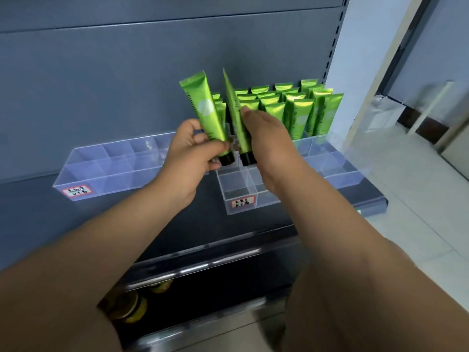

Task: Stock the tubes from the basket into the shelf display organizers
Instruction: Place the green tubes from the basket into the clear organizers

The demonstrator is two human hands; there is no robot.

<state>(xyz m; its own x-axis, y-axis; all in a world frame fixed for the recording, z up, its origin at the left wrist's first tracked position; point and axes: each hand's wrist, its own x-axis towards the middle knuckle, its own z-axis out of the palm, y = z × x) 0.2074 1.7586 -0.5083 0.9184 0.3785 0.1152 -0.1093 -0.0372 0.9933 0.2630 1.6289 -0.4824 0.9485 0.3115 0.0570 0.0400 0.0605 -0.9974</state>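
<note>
My left hand (193, 151) grips a green tube with a black cap (206, 115), cap down, just above the clear organizer on the right (239, 191). My right hand (266, 138) holds a second green tube (234, 113), seen edge-on, beside the first. Both tubes hang over the organizer's left compartments. Several green tubes (299, 110) stand upright in its back and right compartments. The basket is not in view.
A second clear organizer (83, 174) with a red-edged label sits to the left on the dark shelf (198, 219). The grey back panel (101, 85) rises behind. A lower shelf holds round yellow-and-black items (132, 306). Tiled floor lies to the right.
</note>
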